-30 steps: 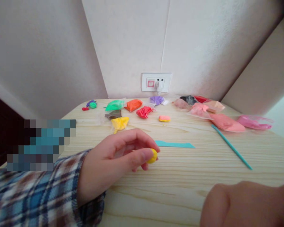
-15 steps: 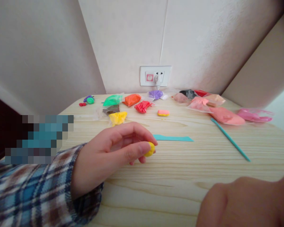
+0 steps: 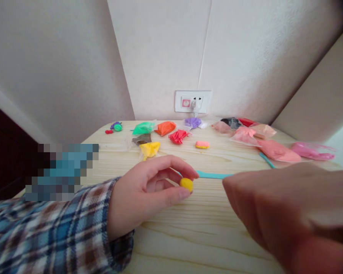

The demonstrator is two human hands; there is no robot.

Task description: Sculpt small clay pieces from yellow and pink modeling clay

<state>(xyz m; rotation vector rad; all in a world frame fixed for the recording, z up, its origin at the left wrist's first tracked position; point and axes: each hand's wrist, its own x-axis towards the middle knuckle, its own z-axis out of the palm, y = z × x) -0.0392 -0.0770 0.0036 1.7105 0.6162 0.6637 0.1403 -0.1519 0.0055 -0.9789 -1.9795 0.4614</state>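
Between the thumb and fingertips of my left hand (image 3: 157, 186) sits a small yellow clay ball (image 3: 186, 185), just above the table. My right hand (image 3: 291, 205) looms large and blurred at the right, close to the camera; its fingers are smeared, and whether it holds anything cannot be made out. A flat turquoise clay tool (image 3: 213, 175) lies behind the ball, partly hidden by my left hand. Farther right, a turquoise stick (image 3: 267, 160) is mostly covered by my right hand. A small pink-and-yellow clay block (image 3: 202, 144) rests beyond the flat tool.
Bags of clay line the back of the wooden table (image 3: 171, 239): green (image 3: 143, 128), orange (image 3: 165, 128), red (image 3: 178, 136), yellow (image 3: 150, 149), purple (image 3: 192, 122) and several pink ones at right. Small clay pieces (image 3: 117, 127) lie at back left. A wall socket (image 3: 193, 101) holds a plug.
My right hand has risen and moved left toward the ball, covering much of the turquoise stick. My left hand's fingers have loosened slightly, showing more of the ball. The view has shifted a little.
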